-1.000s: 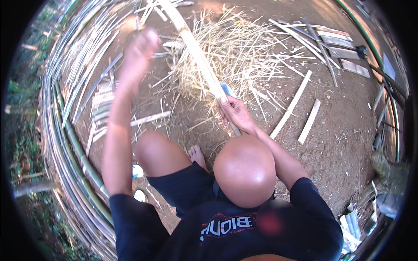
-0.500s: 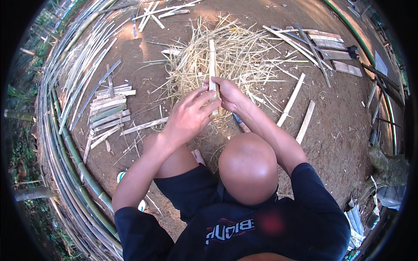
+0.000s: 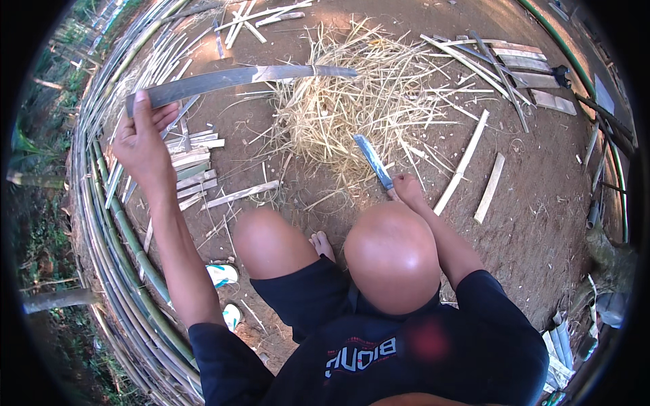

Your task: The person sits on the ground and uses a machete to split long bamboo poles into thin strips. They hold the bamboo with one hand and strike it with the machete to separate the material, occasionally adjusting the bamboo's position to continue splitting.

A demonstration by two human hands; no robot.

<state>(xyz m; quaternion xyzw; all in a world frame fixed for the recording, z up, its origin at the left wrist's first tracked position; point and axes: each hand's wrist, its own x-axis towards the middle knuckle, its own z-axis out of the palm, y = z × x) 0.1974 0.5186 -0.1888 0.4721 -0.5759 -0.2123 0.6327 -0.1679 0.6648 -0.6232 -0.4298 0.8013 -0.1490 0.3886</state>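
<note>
Gripping dark strip (image 3: pixel 217 82) at end, left hand (image 3: pixel 144 142), right hand (image 3: pixel 407 189) curled beside knife (image 3: pixel 372 160), hold unclear, soil (image 3: pixel 528 196) stretching rightward

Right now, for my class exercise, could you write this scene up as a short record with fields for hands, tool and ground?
Left hand: gripping one end of a long dark strip
Right hand: closed beside the handle of a knife; whether it grips it is unclear
Knife blade: pointing away from the person
Ahead: pile of shavings
Left ground: short slats, white slippers
Right ground: two loose pale strips
</note>
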